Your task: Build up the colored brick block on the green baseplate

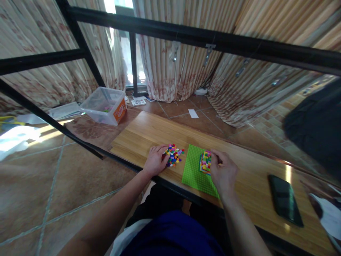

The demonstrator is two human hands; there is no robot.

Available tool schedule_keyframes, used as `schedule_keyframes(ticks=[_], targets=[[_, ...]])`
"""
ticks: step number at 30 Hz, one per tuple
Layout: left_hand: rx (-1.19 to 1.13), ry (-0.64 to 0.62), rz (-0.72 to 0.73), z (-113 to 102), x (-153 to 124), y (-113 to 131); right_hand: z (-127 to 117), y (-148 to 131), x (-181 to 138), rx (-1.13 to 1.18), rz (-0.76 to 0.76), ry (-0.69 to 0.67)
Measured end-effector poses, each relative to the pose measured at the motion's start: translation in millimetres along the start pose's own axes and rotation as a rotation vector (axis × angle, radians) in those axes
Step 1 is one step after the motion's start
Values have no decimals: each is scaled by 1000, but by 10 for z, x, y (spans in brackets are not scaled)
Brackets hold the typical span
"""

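Observation:
My left hand (156, 160) rests on the wooden table at the left side of a loose pile of small multicoloured toy bricks (174, 155). Its thumb and fingers are apart, curved against the pile's edge. To the right of the pile lies a green studded baseplate (192, 167). A low, layered block of colourful bricks (206, 161) stands on it, with pink, yellow, red and green pieces on top. My right hand (225, 170) is over the block's right side, fingers pinched together at its top edge. Whatever is between those fingertips is hidden.
A dark phone (285, 200) lies on the table (247, 177) at the right. A clear plastic box (105, 105) with an orange label stands on the floor beyond the left end. Black metal bars (170, 30) cross in front of the curtains. A white paper (193, 113) lies on the tiles.

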State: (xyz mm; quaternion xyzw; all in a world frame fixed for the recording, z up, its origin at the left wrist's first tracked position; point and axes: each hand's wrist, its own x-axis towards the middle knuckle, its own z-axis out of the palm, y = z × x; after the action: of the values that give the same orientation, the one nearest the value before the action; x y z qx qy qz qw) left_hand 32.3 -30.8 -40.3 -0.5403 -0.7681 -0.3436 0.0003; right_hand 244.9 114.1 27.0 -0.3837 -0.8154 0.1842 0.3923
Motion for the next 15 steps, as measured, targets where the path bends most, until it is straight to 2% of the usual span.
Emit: schedule_keyframes(ticks=[3,9,15], targets=[[0,3,-5,7,-2,1,134,-125,10,15,-44,-88],[1,-1,-12,1,4,7,601,-272,-8,-149,-76,-350],[3,0,0,0,3,-1,881,-237,21,-274,-31,-467]])
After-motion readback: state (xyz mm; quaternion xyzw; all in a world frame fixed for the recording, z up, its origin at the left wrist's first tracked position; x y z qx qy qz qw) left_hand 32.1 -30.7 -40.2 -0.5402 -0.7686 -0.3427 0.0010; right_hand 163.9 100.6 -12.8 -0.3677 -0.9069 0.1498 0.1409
